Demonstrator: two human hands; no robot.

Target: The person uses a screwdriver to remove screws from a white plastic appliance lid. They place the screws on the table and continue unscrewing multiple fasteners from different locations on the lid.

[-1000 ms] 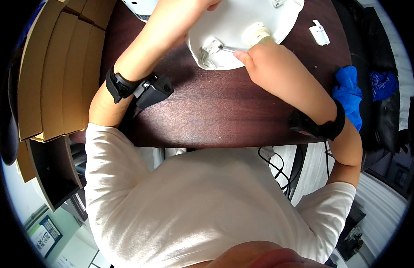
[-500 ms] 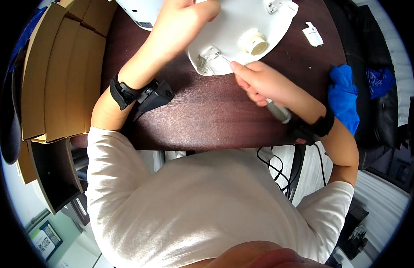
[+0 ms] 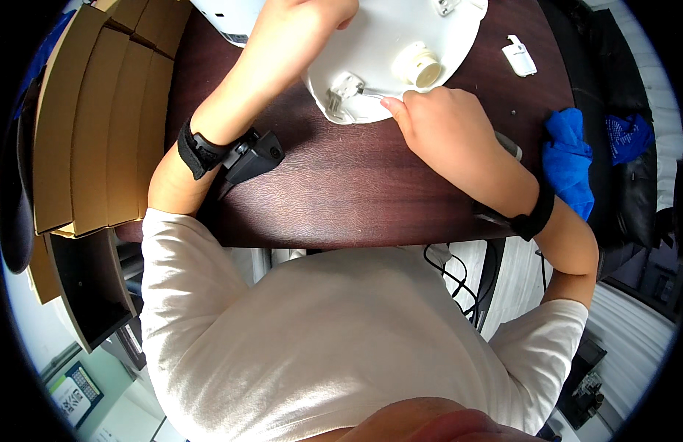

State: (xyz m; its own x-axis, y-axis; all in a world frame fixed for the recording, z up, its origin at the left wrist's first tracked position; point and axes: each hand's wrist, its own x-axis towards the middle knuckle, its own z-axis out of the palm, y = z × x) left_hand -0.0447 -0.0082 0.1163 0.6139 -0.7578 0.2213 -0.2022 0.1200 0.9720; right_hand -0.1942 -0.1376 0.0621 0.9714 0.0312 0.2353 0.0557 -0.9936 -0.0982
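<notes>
A white curved plastic cover (image 3: 371, 44) lies at the top of the view, with a cream round fitting (image 3: 421, 68) on it and a small metal-and-plastic bracket (image 3: 347, 86) near its near left corner. My right hand (image 3: 448, 121) is closed round a screwdriver (image 3: 509, 145); its grey handle shows behind the hand. The thin shaft points left toward the bracket; whether the tip touches a screw is too small to tell. My left hand (image 3: 312, 26) rests over the cover's left side, fingers curled and partly cut off by the upper edge. What they hold is hidden.
A small white plastic part (image 3: 519, 57) and a tiny screw-like piece (image 3: 513, 113) lie on the dark wooden table (image 3: 319, 199). Blue cloth (image 3: 568, 158) sits at the right edge. Cardboard boxes (image 3: 98, 132) line the left, beside a white housing (image 3: 235, 18).
My right hand has turned over, and the screwdriver handle has swung up and to the right. The cover has shifted slightly left. My left hand has barely moved.
</notes>
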